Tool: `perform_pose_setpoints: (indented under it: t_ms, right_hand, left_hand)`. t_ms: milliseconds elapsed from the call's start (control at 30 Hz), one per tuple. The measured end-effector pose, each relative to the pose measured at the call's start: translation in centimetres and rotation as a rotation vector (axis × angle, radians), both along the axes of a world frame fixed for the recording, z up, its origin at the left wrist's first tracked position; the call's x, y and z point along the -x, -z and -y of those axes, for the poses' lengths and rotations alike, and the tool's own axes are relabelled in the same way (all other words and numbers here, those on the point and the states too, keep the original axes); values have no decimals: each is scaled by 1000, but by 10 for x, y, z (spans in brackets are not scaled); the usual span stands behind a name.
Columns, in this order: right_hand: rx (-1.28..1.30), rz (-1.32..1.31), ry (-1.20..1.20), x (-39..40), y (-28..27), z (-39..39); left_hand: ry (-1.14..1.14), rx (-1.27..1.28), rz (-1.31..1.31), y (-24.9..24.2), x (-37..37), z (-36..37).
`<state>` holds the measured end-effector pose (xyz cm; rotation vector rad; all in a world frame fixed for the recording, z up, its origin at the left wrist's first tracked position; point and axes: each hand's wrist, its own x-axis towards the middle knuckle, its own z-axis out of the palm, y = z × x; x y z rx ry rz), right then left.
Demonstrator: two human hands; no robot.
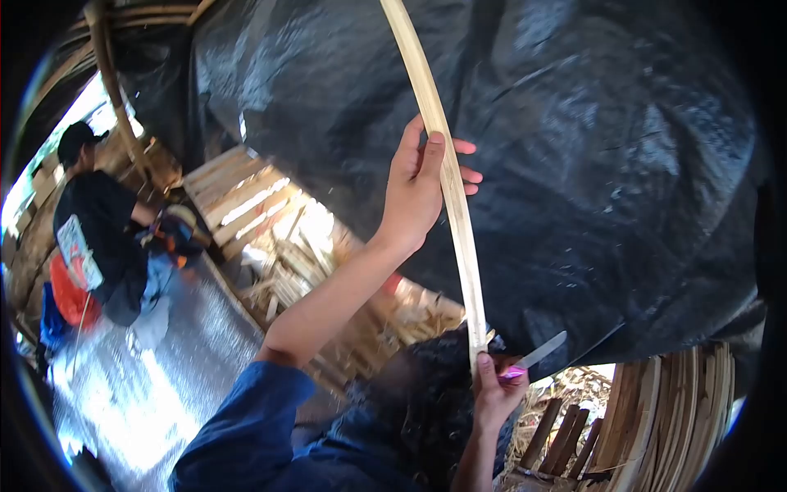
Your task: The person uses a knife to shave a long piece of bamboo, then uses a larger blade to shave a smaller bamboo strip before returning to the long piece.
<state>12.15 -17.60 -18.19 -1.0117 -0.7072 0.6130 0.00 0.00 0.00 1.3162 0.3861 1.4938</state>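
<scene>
A long, pale wooden strip (459, 234) runs from the top of the view down to my lap, slightly bowed. My left hand (418, 184) grips its middle, thumb in front and fingertips showing past the far edge. At the strip's lower end, my right hand (496, 394) has its fingers closed round the wood and the pink handle of a knife (545, 351). The knife's blade points up and to the right, away from the strip.
Black plastic sheeting (607, 189) hangs in front. A person (98, 221) in a black cap is at the left, beside a slatted wooden crate (238, 189). Split wood pieces (295, 262) lie near the middle. More long strips (680, 410) stand at the lower right, by shavings.
</scene>
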Motion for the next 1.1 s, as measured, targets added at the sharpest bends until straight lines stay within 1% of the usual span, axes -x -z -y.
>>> perform_pose_setpoints:
  t_ms: [33, 67, 100, 167, 200, 233, 300, 333, 367, 433, 467, 500, 567, 600, 667, 700, 767, 800, 833, 900, 967, 1033, 1067, 1100]
  right_hand:
    - [-35, -52, 3, 2, -1, -11]
    - [-76, 22, 45, -1, 14, -25]
    - [-133, 5, 79, -6, -19, -26]
    - [-101, -93, 54, -13, -45, -28]
    - [-131, -106, -1, -15, -57, -29]
    - [-121, 61, 27, -19, -69, -35]
    - [-157, 121, -1, -30, -81, -51]
    - [-133, 179, -3, -36, -90, -51]
    - [-162, 190, 6, -39, -99, -50]
    - [-20, 100, -82, -36, -114, -39]
    - [-27, 43, -104, -33, -116, -31]
    - [-16, -7, -144, -32, -113, -22]
    - [-31, -17, -163, -37, -90, -6]
    - [1, -3, -147, -40, -77, 4]
    - [89, -7, -111, -34, -94, 34]
    - [88, -5, -88, -33, -102, 35]
    - [-30, 119, -33, -30, -117, 36]
    - [-148, -39, -25, -24, -124, 27]
    - [-93, 10, 31, -21, -141, 28]
    - [-166, 114, 43, -17, -158, 19]
    - [-171, 125, 52, -11, -164, 13]
    - [-171, 10, -50, -3, -157, 7]
    - [-180, 22, -79, 2, -150, 5]
    - [-75, 32, -109, 15, -164, 16]
  left_hand:
    - [0, -22, 46, -4, -10, -11]
    - [1, -42, 92, -7, -18, -21]
    - [39, -132, 81, -52, -36, -11]
    - [-10, -117, 131, -70, -58, -21]
    - [9, -139, 201, -78, -68, -32]
    - [58, -113, 265, -94, -73, -37]
    - [52, -70, 231, -117, -76, -42]
    - [71, -82, 227, -122, -77, -46]
    - [82, -111, 237, -125, -80, -46]
    - [88, -77, 249, -123, -78, -44]
    - [108, -51, 264, -120, -78, -40]
    - [138, -57, 270, -114, -79, -32]
    - [169, -50, 236, -100, -79, -6]
    - [195, -58, 212, -94, -76, 8]
    - [265, -96, 175, -93, -75, 35]
    - [288, -95, 179, -100, -76, 43]
    - [272, -245, 184, -128, -81, 50]
    - [276, -281, 193, -146, -86, 50]
    - [258, -285, 181, -164, -91, 50]
    - [242, -276, 215, -190, -98, 46]
    - [253, -288, 197, -190, -95, 39]
    - [251, -299, 181, -188, -84, 39]
    - [280, -289, 176, -186, -76, 40]
    - [309, -274, 168, -184, -69, 43]
